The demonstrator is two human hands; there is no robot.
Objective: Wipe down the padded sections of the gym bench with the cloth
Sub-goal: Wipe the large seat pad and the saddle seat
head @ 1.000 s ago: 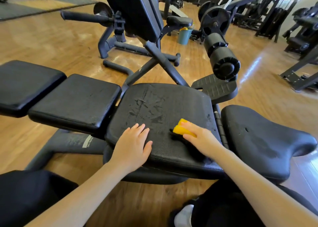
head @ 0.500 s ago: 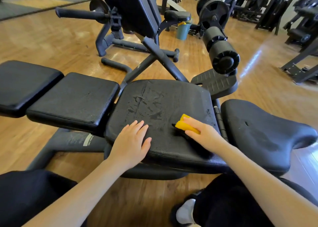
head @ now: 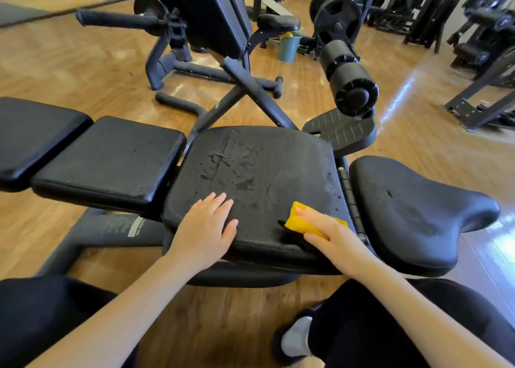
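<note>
Head view: right hand point(head: 331, 232) lies flat on the yellow cloth point(head: 303, 221), fingers straight, pressing it down rather than pinching it. Flat palm spreads load for a wiping stroke, likely. Cloth sits at about 5 o'clock on the middle pad point(head: 256, 178), close to its near-right edge. Something dark shows under the cloth's near edge; can't tell whether it's cloth or shadow.

Left hand point(head: 207, 225) is spread flat at 7 o'clock on the same pad, fingers straight, holding nothing. Reads as a brace: steadies the person's lean and the pad against the wiping push.

Middle pad has wet-looking streaks and blotches around centre to 11 o'clock, so that area looks either damp or not yet wiped dry. Can't tell which.

Outward: seat pad point(head: 412, 214) just beside at 3 o'clock, across a hinge gap, with a dull smear on top. Two more flat pads at 9 o'clock: nearer pad point(head: 111, 161), then end pad point(head: 33, 139). Both look drier. Upright back pad point(head: 206, 13) at 12 o'clock belongs to another machine, I think.

Containers: one teal bucket point(head: 289, 47) on the floor at 1 o'clock, well apart, something yellow draped on its rim. Contents not visible.

Judgement: mid-task, working the middle pad; seat and left pads probably remaining.
</note>
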